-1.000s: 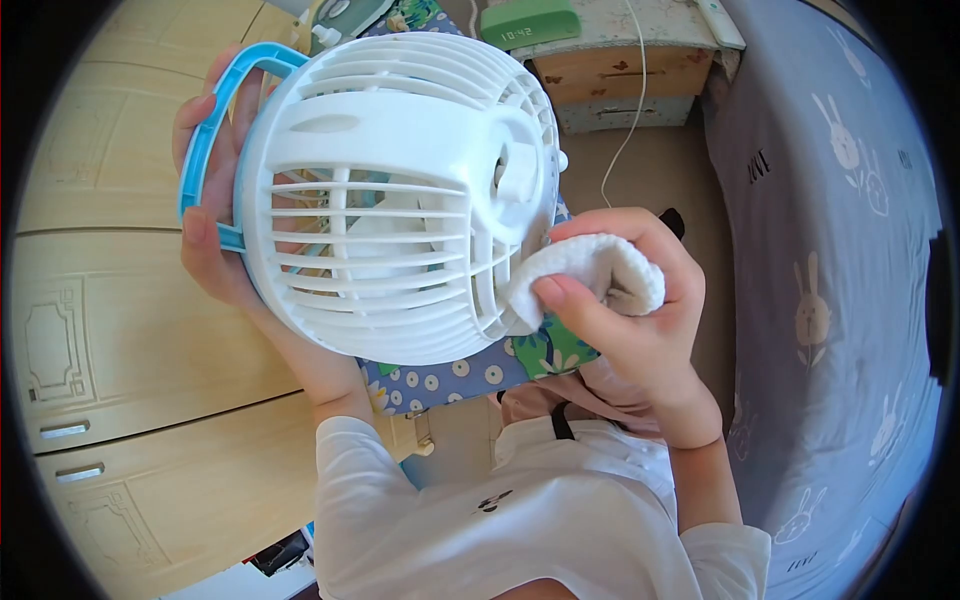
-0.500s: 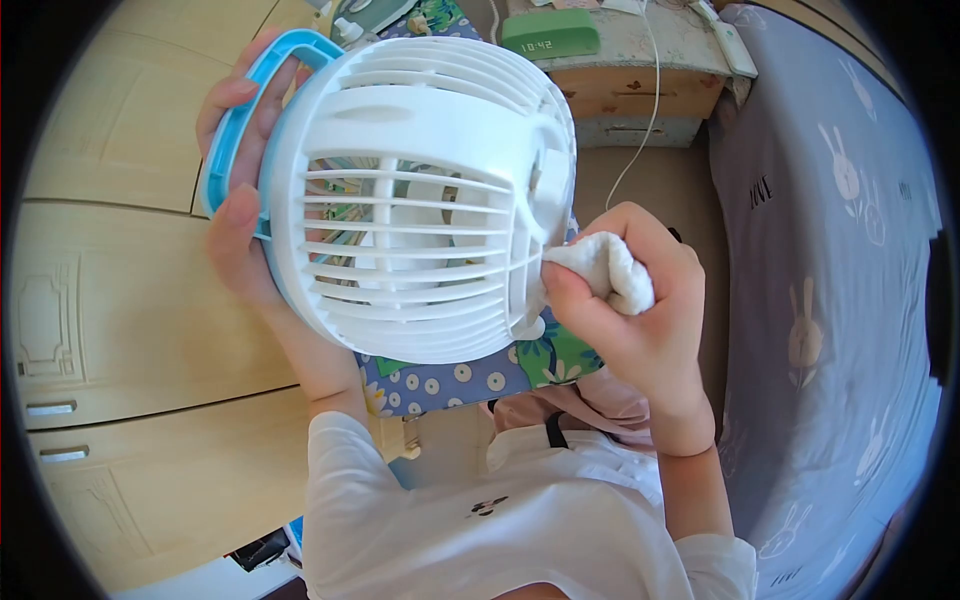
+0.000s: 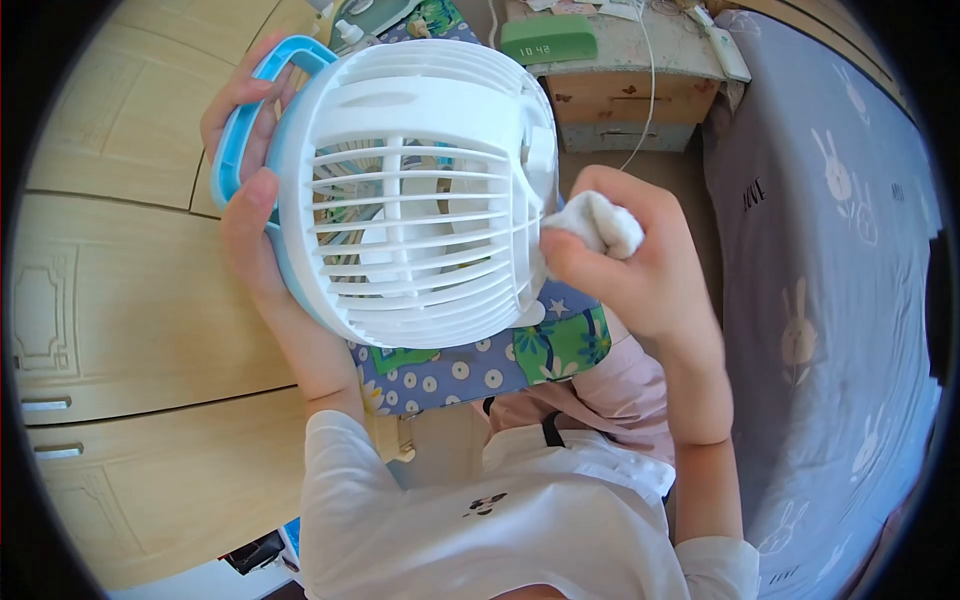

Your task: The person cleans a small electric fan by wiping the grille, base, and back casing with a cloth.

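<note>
Right here in front of me is a big white fan (image 3: 415, 110), tipped so its round cage faces sideways. It has lots of thin bars (image 3: 393, 200), and a white knob (image 3: 540, 150) sticks out at the end on my right. On its other end is a blue handle (image 3: 238, 130).

My left fingers (image 3: 250, 205) are bent round the handle and hold it, with the thumb near its bottom end. My right fingers (image 3: 580, 262) are pinched shut on a bunched white cloth (image 3: 600, 222), and its tip touches the end of the cage.

Under the fan is the bench (image 3: 460, 375), with dots and flowers in blue and green. I cannot tell if the fan rests on it. I have pink trousers (image 3: 630, 400) and a white shirt (image 3: 500, 530) on.

Farther off, a green clock (image 3: 548, 40) sits on a chest of drawers (image 3: 640, 100), and a white wire (image 3: 652, 90) hangs down its front. Pale cupboard doors (image 3: 150, 300) are on my left. A grey-blue cover with bunnies (image 3: 800, 250) hangs on my right.
</note>
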Demonstrator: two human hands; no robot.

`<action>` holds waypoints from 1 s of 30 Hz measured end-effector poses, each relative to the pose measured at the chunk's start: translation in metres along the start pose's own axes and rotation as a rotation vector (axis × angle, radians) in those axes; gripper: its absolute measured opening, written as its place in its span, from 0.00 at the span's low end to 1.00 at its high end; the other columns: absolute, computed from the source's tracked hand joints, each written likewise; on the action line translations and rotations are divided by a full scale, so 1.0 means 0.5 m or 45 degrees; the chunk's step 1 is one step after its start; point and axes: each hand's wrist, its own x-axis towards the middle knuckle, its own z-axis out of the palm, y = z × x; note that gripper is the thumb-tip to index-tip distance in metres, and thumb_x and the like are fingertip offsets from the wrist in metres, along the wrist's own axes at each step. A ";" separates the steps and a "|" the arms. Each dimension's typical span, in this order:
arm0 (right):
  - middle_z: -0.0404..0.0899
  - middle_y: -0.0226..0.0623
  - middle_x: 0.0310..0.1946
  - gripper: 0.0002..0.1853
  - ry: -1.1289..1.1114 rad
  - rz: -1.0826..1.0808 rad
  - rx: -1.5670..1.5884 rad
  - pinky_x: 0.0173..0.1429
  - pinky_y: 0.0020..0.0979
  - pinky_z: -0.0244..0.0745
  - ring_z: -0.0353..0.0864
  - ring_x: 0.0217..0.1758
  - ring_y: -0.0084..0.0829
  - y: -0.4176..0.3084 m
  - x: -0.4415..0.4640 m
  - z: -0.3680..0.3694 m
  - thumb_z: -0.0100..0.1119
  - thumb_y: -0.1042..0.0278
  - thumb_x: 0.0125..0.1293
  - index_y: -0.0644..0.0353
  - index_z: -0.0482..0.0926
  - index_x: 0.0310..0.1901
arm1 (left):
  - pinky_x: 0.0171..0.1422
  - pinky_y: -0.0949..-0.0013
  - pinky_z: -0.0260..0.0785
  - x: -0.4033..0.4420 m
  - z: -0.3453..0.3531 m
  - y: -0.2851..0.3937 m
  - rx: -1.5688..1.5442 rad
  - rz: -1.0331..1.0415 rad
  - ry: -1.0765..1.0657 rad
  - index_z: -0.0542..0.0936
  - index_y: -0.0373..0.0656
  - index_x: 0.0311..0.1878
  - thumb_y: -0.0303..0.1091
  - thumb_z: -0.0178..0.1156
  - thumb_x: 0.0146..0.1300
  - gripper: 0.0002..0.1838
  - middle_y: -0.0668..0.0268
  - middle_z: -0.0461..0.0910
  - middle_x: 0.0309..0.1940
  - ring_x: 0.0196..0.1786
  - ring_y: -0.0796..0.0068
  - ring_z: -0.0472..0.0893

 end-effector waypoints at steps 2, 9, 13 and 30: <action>0.71 0.23 0.18 0.08 -0.387 0.240 0.065 0.25 0.17 0.60 0.66 0.23 0.10 -0.031 0.021 -0.021 0.63 0.71 0.53 0.61 0.72 0.25 | 0.71 0.57 0.56 -0.004 0.010 0.007 0.020 -0.006 0.034 0.69 0.40 0.53 0.47 0.63 0.45 0.32 0.46 0.60 0.64 0.66 0.56 0.64; 0.76 0.36 0.20 0.10 0.189 -0.280 -0.079 0.28 0.26 0.70 0.74 0.22 0.21 0.035 -0.011 0.037 0.66 0.69 0.53 0.64 0.75 0.32 | 0.72 0.58 0.53 0.000 0.003 0.005 0.060 -0.029 0.038 0.69 0.44 0.54 0.48 0.62 0.46 0.32 0.47 0.60 0.65 0.66 0.56 0.63; 0.76 0.25 0.24 0.08 0.346 -0.066 0.774 0.27 0.18 0.65 0.71 0.24 0.13 0.046 -0.020 0.021 0.65 0.69 0.58 0.61 0.76 0.33 | 0.72 0.58 0.54 0.007 -0.004 0.002 0.126 0.003 0.017 0.69 0.44 0.54 0.48 0.61 0.46 0.32 0.47 0.60 0.65 0.66 0.56 0.63; 0.76 0.24 0.27 0.08 -0.043 -0.088 0.371 0.32 0.20 0.67 0.71 0.29 0.14 0.063 0.016 0.010 0.66 0.71 0.53 0.63 0.78 0.33 | 0.70 0.45 0.56 -0.004 0.010 0.005 0.132 0.020 0.091 0.67 0.41 0.61 0.47 0.54 0.51 0.33 0.43 0.57 0.67 0.70 0.45 0.57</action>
